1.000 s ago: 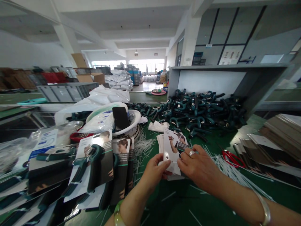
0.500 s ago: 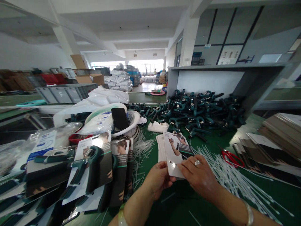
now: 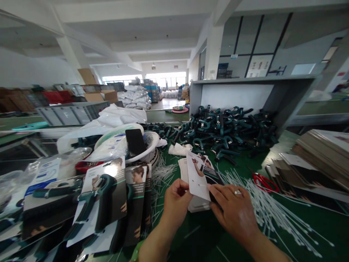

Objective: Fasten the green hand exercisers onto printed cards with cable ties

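A card (image 3: 195, 183) is being held by the left hand (image 3: 175, 205) and right hand (image 3: 237, 214). From it, tied grips (image 3: 103, 209) are being seen at nine o'clock, untied grips (image 3: 221, 124) at one.

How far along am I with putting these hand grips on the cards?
Apparently done: the carded grips on the left, strapped to their cards. In hand: one card, held by your left hand and right hand, with no grip on it. Left: the big heap of loose grips and the stacked cards on the right, so probably plenty.
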Motion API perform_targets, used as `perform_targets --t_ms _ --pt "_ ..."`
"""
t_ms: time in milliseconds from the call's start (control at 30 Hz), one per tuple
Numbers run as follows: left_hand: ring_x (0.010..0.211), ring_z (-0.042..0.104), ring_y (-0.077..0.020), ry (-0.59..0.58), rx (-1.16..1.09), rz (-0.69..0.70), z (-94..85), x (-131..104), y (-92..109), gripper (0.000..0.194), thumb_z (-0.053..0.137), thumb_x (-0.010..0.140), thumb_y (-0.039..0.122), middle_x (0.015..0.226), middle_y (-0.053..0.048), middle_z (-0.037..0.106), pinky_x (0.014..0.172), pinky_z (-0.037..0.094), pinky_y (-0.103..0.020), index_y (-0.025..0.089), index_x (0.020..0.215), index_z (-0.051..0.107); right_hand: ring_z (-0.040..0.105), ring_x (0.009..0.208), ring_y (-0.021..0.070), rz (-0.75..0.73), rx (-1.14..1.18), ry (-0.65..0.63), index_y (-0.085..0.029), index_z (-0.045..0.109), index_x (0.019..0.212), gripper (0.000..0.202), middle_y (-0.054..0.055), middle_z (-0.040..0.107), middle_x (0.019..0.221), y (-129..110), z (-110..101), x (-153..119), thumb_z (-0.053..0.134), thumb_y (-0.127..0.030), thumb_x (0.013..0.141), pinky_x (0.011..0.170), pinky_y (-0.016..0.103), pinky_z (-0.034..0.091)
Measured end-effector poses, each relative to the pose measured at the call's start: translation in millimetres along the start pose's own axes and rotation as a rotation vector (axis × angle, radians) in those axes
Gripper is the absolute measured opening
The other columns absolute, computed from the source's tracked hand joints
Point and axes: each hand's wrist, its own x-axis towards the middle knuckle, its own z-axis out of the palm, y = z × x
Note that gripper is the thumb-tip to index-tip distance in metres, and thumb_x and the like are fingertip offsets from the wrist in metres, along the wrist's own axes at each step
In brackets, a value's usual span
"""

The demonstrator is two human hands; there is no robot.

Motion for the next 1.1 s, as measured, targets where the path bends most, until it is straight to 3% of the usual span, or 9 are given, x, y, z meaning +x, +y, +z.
perform_targets --t_ms 100,233,300,433,567,733,933,1033,1100 --pt "0.05 0.044 -0.0054 -0.041 -0.044 -0.101 0.9 -1.9 10.1 0.015 0.071 0.054 0.018 0.056 0.005 0.055 0.049 0.034 -0.017 0.015 0.064 0.061 0.056 0.091 0.0248 -0.02 -0.038 -0.026 -0.017 0.059 0.115 0.036 0.011 0.064 0.107 3.0 -0.1 -1.7 0.048 -0.027 0.082 0.074 0.036 0.041" --pt "0.049 0.043 -0.0054 -0.249 -0.006 -0.223 6.8 -4.6 16.8 0.021 0.072 0.058 0.023 0.057 0.001 0.057 0.049 0.033 -0.018 0.013 0.076 0.069 0.054 0.097 0.029 -0.006 -0.053 -0.014 -0.019 0.057 0.12 0.039 0.013 0.06 0.116 4.4 -2.7 -3.5 0.049 -0.031 0.083 0.078 0.042 0.044" --pt "0.05 0.044 -0.0062 -0.319 0.066 -0.2 7.3 -3.6 21.0 0.019 0.073 0.058 0.024 0.058 0.0 0.059 0.05 0.034 -0.019 0.013 0.073 0.071 0.054 0.1 0.0294 0.006 -0.016 0.0 -0.018 0.058 0.118 0.037 0.014 0.059 0.117 8.4 -3.5 -4.5 0.048 -0.031 0.085 0.081 0.045 0.045" --pt "0.056 0.049 -0.0084 -0.307 0.123 -0.105 3.1 1.3 26.6 0.019 0.075 0.059 0.026 0.063 -0.001 0.063 0.055 0.038 -0.02 0.014 0.074 0.072 0.055 0.105 0.0258 0.084 0.108 0.021 -0.017 0.054 0.121 0.038 0.015 0.056 0.12 19.6 -0.4 -7.6 0.043 -0.033 0.088 0.082 0.041 0.05" --pt "0.053 0.047 -0.0067 -0.36 0.033 -0.012 7.9 3.2 12.9 0.032 0.077 0.058 0.034 0.066 0.0 0.061 0.053 0.04 -0.02 0.015 0.083 0.071 0.054 0.11 0.0231 0.155 0.239 0.008 -0.019 0.051 0.125 0.039 0.012 0.056 0.121 21.3 2.1 -7.3 0.042 -0.033 0.089 0.089 0.039 0.049" --pt "0.071 0.057 -0.0131 -0.417 0.08 0.381 25.9 8.8 -5.9 0.017 0.069 0.071 0.033 0.078 -0.005 0.064 0.064 0.046 -0.024 0.017 0.075 0.071 0.058 0.105 0.0223 0.148 0.327 0.013 -0.022 0.054 0.122 0.037 0.009 0.062 0.114 17.4 -4.2 -2.7 0.043 -0.032 0.088 0.087 0.038 0.05" --pt "0.081 0.058 -0.0146 -0.388 0.262 0.819 35.7 13.3 3.3 0.007 0.064 0.077 0.021 0.086 -0.006 0.062 0.07 0.049 -0.025 0.019 0.082 0.067 0.06 0.101 0.0199 0.162 0.373 0.041 -0.022 0.055 0.12 0.035 0.008 0.064 0.111 17.7 -10.2 0.3 0.041 -0.032 0.089 0.084 0.035 0.051" --pt "0.083 0.057 -0.0142 -0.419 0.34 0.942 35.5 10.0 7.5 0.007 0.058 0.081 0.017 0.086 -0.005 0.061 0.074 0.047 -0.026 0.019 0.084 0.064 0.061 0.1 0.0195 0.151 0.386 0.023 -0.023 0.056 0.119 0.034 0.007 0.065 0.109 17.0 -12.3 1.7 0.042 -0.032 0.089 0.085 0.034 0.051" --pt "0.085 0.056 -0.0144 -0.441 0.336 0.91 35.6 7.1 7.8 0.006 0.054 0.083 0.017 0.087 -0.005 0.059 0.076 0.046 -0.027 0.019 0.083 0.06 0.061 0.098 0.0199 0.153 0.393 -0.001 -0.023 0.057 0.118 0.034 0.008 0.066 0.107 16.7 -13.1 2.1 0.042 -0.032 0.089 0.084 0.034 0.051"
